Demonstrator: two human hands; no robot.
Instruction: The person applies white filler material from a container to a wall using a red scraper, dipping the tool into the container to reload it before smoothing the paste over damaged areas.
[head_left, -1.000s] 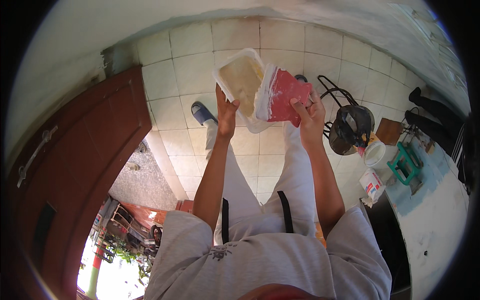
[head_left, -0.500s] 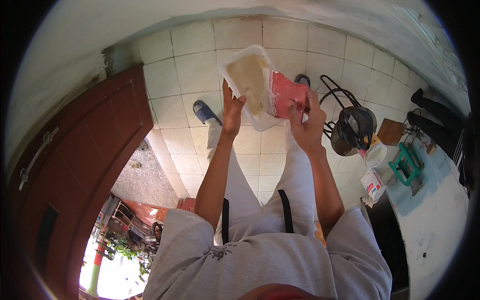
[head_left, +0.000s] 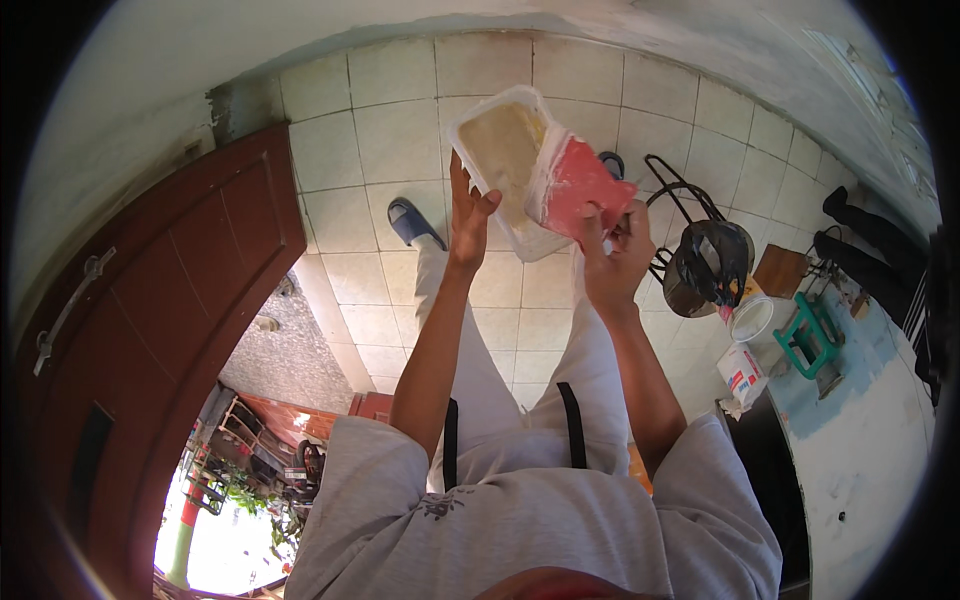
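Stood on pale floor tiles (head_left: 390, 90), looked down over a grey shirt and light trousers. Held up, at chest height and well above the floor, a clear plastic bag of pale beige contents (head_left: 505, 160), tilted with its upper end away from the body. Gripped along its left edge by the left hand (head_left: 468, 215), fingers spread upward against the plastic and thumb set to the near side. Pressed against the bag's right side, and partly overlapping it, a red plastic packet (head_left: 578, 185). Pinched at its lower right corner by the right hand (head_left: 612, 250), fingers curled shut around the edge. Both hands closed on their loads, close together yet not touching each other. Seen below the left hand, a blue slipper (head_left: 408, 222) on one foot. To the left, swung open, a dark red-brown door (head_left: 170, 290), with a grey doormat (head_left: 290, 350) at its threshold. To the right, near the wall, a black wire stand with a dark pot (head_left: 712, 265), a white container (head_left: 742, 372) and a small green stool (head_left: 808, 335), all well apart from the hands.
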